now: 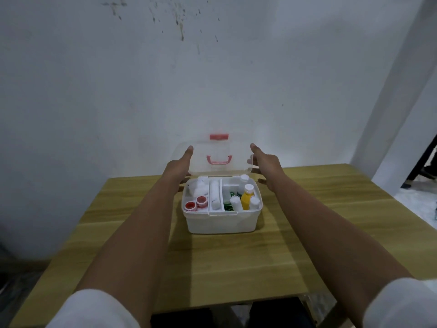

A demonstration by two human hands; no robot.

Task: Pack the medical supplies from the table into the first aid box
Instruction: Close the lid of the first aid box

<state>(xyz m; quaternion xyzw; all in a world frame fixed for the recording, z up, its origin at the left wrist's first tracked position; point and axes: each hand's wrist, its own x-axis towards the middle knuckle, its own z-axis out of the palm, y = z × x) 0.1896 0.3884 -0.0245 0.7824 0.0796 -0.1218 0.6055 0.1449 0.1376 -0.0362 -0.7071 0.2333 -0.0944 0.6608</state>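
A white first aid box [221, 221] stands in the middle of the wooden table [307, 233]. Its clear lid [220, 147], with a pink handle and pink latch, stands raised behind it. My left hand [181, 165] holds the lid's left edge, thumb up along the side. My right hand [264, 162] holds the right edge the same way. Inside the box lie two red-capped jars [196, 203], white gauze rolls [214, 195], a yellow bottle [246, 197], white bottles [236, 202] and green packets [228, 205].
A stained white wall [165, 79] rises right behind the table. A white pillar [402, 91] stands at the right, with a dark frame on the floor beyond it. The table's near edge [224, 301] is just above my sleeves.
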